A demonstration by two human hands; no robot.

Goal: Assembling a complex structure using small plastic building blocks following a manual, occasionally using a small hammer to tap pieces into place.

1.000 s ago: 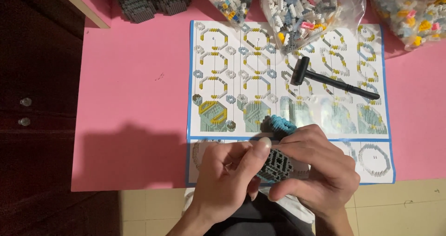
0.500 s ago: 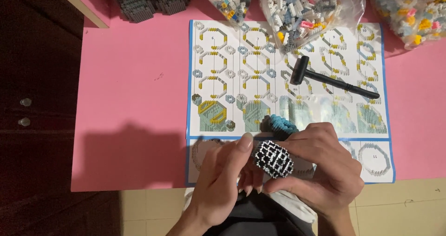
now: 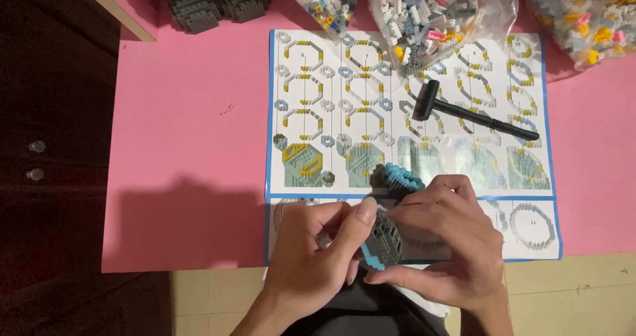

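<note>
Both the left hand [image 3: 311, 256] and right hand [image 3: 450, 243] pinch the small grey-and-blue brick model [image 3: 383, 243], light, stiff but probably crumbly, best gripped by its flat sides.

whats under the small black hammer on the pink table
The small black hammer lies on the printed instruction sheet, over its brick-ring diagrams. The drawings directly beneath its head and handle are covered. The pink table lies under the sheet.

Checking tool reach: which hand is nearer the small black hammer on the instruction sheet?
Right. The right hand lies just below the hammer; the left hand is farther, down-left.
</note>
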